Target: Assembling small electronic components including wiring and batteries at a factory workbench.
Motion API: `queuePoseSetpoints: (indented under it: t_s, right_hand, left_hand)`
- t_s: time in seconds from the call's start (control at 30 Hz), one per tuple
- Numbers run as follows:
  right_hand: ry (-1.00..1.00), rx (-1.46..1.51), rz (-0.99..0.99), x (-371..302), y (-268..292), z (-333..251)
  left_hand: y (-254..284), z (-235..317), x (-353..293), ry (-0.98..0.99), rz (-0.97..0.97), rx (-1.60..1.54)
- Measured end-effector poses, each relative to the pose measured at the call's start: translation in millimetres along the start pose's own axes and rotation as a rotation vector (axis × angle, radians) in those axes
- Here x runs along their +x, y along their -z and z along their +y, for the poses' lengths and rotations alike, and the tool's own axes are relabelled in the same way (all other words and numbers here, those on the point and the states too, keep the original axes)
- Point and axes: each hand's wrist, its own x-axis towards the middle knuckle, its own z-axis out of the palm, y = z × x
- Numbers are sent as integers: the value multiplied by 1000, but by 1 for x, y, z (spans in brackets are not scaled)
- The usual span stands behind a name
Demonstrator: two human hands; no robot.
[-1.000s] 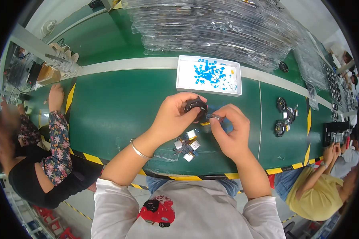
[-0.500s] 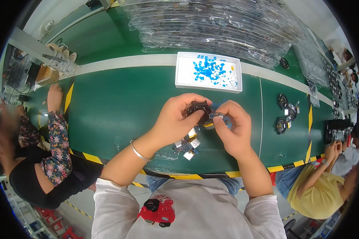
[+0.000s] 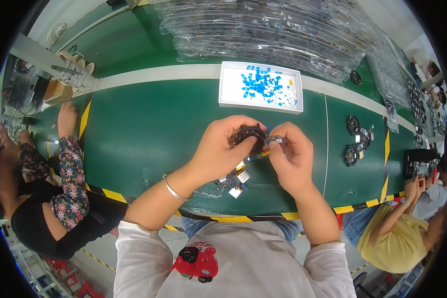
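My left hand [image 3: 223, 145] is closed round a round black plastic housing [image 3: 249, 133], thumb on its near side. In my right hand [image 3: 293, 155] a small circuit board [image 3: 273, 140] is pinched between thumb and fingers, right beside the housing. A bit of yellow shows under the board; whether the two parts touch I cannot tell. Below my left hand lies a small pile of circuit boards with silver and white battery-like blocks [image 3: 235, 183] on the green table. Beyond my hands stands a shallow white box [image 3: 260, 105] holding many small blue and white pieces.
Several round black assemblies [image 3: 351, 155] lie on the table [image 3: 149, 129] to the right. Clear plastic trays [image 3: 263, 30] are stacked at the back. One person [image 3: 67, 174] in a flowered sleeve sits at the left, another [image 3: 392, 231] in yellow at the right. Striped tape [image 3: 233, 219] edges the table.
My right hand has turned the circuit board slightly and shifted it a little against the housing's side. Less yellow shows beneath it. My left hand keeps its hold on the housing.
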Motion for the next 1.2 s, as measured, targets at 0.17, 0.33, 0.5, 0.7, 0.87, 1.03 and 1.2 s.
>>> queuePoseSetpoints:
  t_s: [0.17,0.33,0.5,0.7,0.87,1.03,1.2]
  right_hand:
    - [27,-61,7,0,0,4]
    - [43,-139,33,1,-2,3]
    - [82,-209,31,1,0,5]
    - [13,-248,-97,0,-1,-3]
    - [-184,-27,-148,3,-1,-5]
    - [-289,218,-243,7,14,-3]
    - [-296,217,-249,9,21,-5]
  left_hand:
    - [-1,-2,-2,-51,17,-2]
    - [0,-2,-3,-88,5,52]
    - [-2,0,-3,-45,11,5]
    - [0,2,0,1,77,25]
    - [12,3,4,92,7,15]
    - [7,6,5,103,71,-197]
    - [12,4,3,100,9,-138]
